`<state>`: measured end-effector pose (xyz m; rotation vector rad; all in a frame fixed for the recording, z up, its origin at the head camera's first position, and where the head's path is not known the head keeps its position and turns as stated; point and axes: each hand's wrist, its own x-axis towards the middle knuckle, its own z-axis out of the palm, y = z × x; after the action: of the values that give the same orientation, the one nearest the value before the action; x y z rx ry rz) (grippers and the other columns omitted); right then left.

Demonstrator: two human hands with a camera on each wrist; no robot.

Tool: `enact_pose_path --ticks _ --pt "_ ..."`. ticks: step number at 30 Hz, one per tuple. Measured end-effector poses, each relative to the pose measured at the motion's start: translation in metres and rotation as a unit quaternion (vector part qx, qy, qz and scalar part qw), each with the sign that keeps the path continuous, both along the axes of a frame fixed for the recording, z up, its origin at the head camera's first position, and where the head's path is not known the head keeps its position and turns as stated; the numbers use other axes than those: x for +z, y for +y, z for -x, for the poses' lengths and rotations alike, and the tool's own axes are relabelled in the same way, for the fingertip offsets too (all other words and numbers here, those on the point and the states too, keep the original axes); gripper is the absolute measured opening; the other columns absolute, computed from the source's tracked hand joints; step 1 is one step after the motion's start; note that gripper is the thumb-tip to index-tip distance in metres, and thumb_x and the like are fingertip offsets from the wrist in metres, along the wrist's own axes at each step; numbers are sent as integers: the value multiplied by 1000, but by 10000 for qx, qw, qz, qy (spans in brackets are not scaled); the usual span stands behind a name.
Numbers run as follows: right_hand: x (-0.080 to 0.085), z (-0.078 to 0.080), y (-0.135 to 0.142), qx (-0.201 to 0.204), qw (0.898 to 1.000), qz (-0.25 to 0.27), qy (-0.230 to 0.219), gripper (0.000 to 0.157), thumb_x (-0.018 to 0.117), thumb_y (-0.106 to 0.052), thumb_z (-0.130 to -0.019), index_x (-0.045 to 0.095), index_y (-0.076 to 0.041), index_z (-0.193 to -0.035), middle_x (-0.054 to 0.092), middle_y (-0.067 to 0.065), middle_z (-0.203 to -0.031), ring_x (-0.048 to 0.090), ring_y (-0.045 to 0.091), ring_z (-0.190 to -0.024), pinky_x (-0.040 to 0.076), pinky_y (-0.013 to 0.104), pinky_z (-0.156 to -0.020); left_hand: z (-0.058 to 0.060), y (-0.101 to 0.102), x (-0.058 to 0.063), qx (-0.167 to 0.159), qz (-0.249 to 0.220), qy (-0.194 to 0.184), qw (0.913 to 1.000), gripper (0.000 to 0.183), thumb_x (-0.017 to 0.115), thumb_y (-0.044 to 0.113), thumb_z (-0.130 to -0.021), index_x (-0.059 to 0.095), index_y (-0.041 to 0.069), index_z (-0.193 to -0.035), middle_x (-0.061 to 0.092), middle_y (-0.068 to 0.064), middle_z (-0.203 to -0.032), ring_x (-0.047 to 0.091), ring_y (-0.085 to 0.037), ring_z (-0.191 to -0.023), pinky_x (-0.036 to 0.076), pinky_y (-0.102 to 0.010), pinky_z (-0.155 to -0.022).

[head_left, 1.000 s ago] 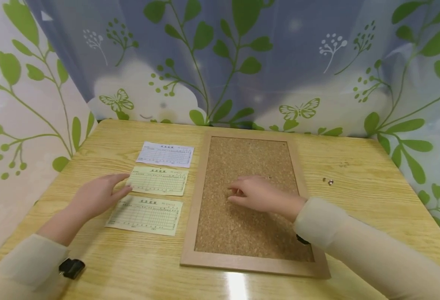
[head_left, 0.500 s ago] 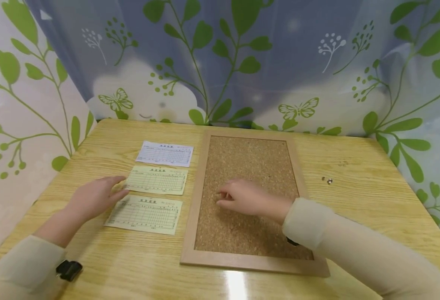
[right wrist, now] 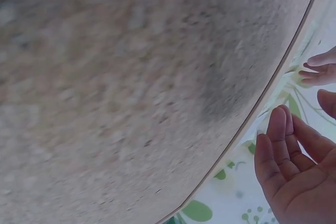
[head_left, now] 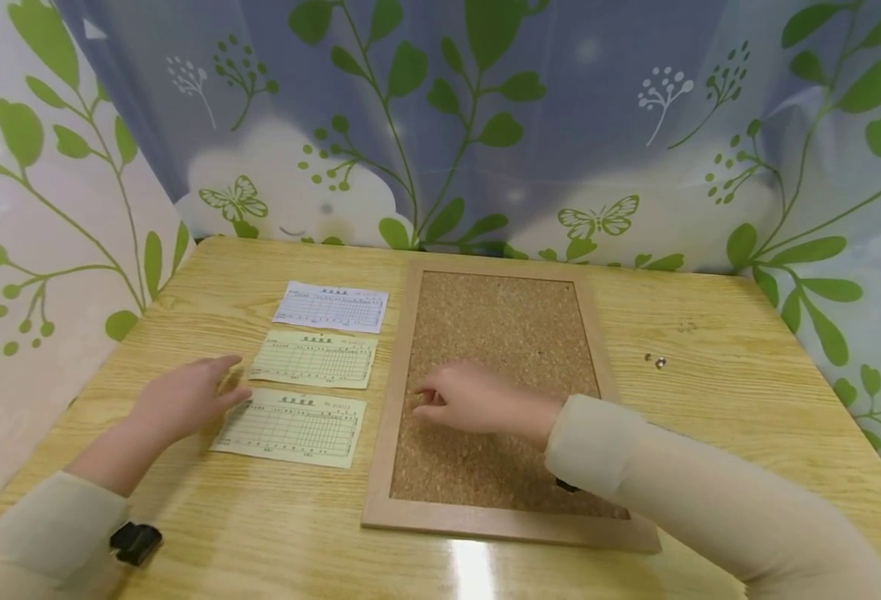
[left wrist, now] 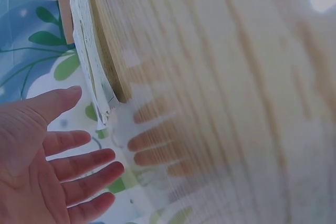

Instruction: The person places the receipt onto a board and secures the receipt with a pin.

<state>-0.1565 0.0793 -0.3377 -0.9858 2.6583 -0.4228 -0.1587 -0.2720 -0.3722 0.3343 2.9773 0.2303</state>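
Three printed paper slips lie in a column left of the cork board (head_left: 503, 312): a white slip (head_left: 331, 307) at the back, a yellow slip (head_left: 314, 360) mid-way and a pale green slip (head_left: 293, 427) in front. My left hand (head_left: 185, 400) is beside the left ends of the two front slips, fingers spread and holding nothing. Over the left half of the cork hovers my right hand (head_left: 466, 396), its fingers loosely bent. In the right wrist view no object shows between the right hand's fingers (right wrist: 275, 153).
To the right of the board, a few small shiny metal pieces (head_left: 661, 362) lie on the wood-grain table (head_left: 740, 400), with faint clear ones (head_left: 688, 327) behind. A leaf-patterned curtain (head_left: 440, 125) closes off the back and sides.
My right hand has moved left across the cork board toward the slips. My left hand has drawn back slightly to the left, away from the yellow slip. The slips and board stay put.
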Motion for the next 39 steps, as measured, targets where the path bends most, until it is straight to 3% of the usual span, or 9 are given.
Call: enact_pose_path --ticks 8,15,18,22,27,33,39 --pt "-1 -2 -15 44 9999 2 -125 25 61 -27 -91 69 -9 -106 63 -4 -86 54 8 -72 46 27 -68 1 -1 -2 98 132 -254 9995 69 61 42 -88 46 -10 -130 48 -34 -124 47 -50 -110 44 -59 -80" --pt "-3 -3 -24 86 9997 -170 -155 29 60 -31 -91 69 -9 -108 64 -5 -87 55 6 -72 47 26 -69 0 -4 -3 -19 253 -222 9994 63 65 41 -85 54 -11 -119 55 -32 -109 57 -45 -94 49 -54 -69" --pt "-4 -2 -27 104 9995 -193 -207 24 61 -35 -90 69 -12 -93 59 -8 -74 48 6 -63 42 24 -60 -1 -5 -3 -24 257 -216 9994 61 65 41 -85 56 -11 -116 56 -31 -107 58 -43 -90 49 -53 -67" --pt "-5 -2 -32 127 9995 -175 -248 28 62 -36 -89 58 -14 -73 48 -7 -61 38 8 -54 32 24 -52 -1 -5 -4 18 259 -212 9994 60 66 43 -83 58 -9 -114 56 -30 -106 58 -42 -89 49 -53 -66" --pt "-6 -3 -39 94 9994 -248 -236 27 63 -36 -89 59 -14 -72 46 -6 -59 38 9 -53 33 24 -52 0 -3 -6 74 218 -188 9996 60 68 42 -82 59 -8 -113 55 -28 -103 58 -39 -86 49 -52 -67" --pt "-7 -3 -44 71 9989 -360 -284 24 63 -35 -89 59 -16 -75 45 -6 -59 39 9 -55 33 24 -54 3 1 -6 154 9 -323 9994 52 70 38 -82 60 -6 -108 57 -18 -94 56 -28 -77 48 -45 -66" --pt "-9 -1 -46 118 9985 -377 -367 30 63 -35 -89 53 -16 -68 44 -7 -58 38 8 -52 32 24 -51 8 -1 -6 125 -529 -574 9969 34 71 28 -82 60 -3 -92 58 -8 -80 50 -21 -70 43 -38 -64"
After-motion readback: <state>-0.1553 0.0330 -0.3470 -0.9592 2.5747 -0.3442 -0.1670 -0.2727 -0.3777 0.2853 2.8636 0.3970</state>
